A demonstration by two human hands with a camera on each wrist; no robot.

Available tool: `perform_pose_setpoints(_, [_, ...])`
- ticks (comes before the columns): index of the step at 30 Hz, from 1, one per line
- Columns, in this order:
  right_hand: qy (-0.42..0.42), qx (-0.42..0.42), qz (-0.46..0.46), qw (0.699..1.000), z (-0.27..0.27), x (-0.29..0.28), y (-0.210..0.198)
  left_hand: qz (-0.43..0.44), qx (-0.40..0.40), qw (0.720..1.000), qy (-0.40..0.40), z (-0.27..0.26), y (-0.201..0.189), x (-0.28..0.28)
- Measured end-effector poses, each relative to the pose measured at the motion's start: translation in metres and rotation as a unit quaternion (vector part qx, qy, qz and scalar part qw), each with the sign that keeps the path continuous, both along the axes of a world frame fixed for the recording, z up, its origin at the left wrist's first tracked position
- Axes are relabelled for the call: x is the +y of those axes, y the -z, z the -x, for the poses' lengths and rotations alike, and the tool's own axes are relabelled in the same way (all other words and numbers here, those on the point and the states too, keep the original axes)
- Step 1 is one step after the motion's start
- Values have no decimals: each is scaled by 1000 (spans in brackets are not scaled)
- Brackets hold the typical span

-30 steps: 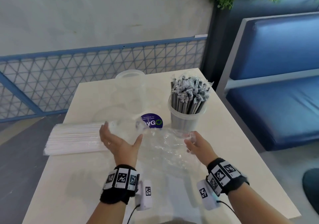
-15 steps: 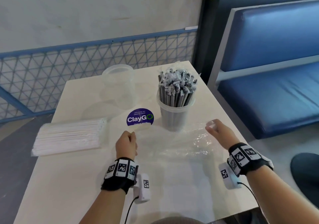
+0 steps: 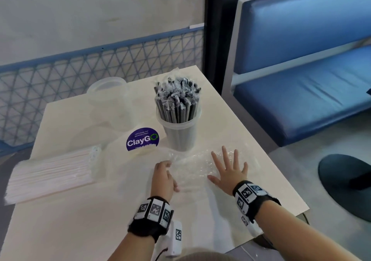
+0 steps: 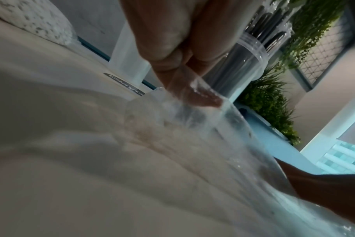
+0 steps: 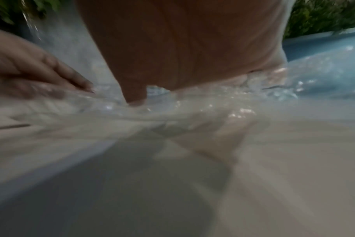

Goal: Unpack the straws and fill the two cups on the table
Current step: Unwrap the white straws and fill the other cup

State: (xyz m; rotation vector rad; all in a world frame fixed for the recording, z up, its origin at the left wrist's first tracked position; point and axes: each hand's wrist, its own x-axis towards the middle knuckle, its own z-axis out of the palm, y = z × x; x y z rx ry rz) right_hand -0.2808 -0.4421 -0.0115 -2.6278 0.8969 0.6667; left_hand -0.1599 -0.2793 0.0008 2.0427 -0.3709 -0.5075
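step: flatten empty wrap [image 3: 192,164] | left hand [image 3: 163,177] grip: pinching wrap edge | right hand [image 3: 228,169] grip: wide, flat on wrap | white straws [image 3: 50,173] at 9 o'clock of left hand, long axis 9–3, left nearer | empty cup [image 3: 108,94] at 11 | full cup [image 3: 178,132] at 12

The right hand [image 3: 229,172] lies flat at lower centre-right of the head view, palm down, fingers spread. Left of it, the left hand [image 3: 163,177] has fingers curled, pinching.
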Motion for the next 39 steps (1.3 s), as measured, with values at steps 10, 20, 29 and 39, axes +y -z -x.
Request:
perform_pose_setpoints(10, [1,65,-68,996,7,-35,1,-257,-280,920,99,-14,-14,-1])
perform_pose_setpoints(20, [1,82,-67,994,4,-35,3,-424,-162,782,426,9,28,-41])
perform_pose_setpoints(29, [16,56,-59,997,10,-47,10,-441,-130,801,384,-14,36,-4])
perform_pose_setpoints(39, [0,-4,-20,1000,-22,-35,-43,-312,-198,905,208,-40,-36,11])
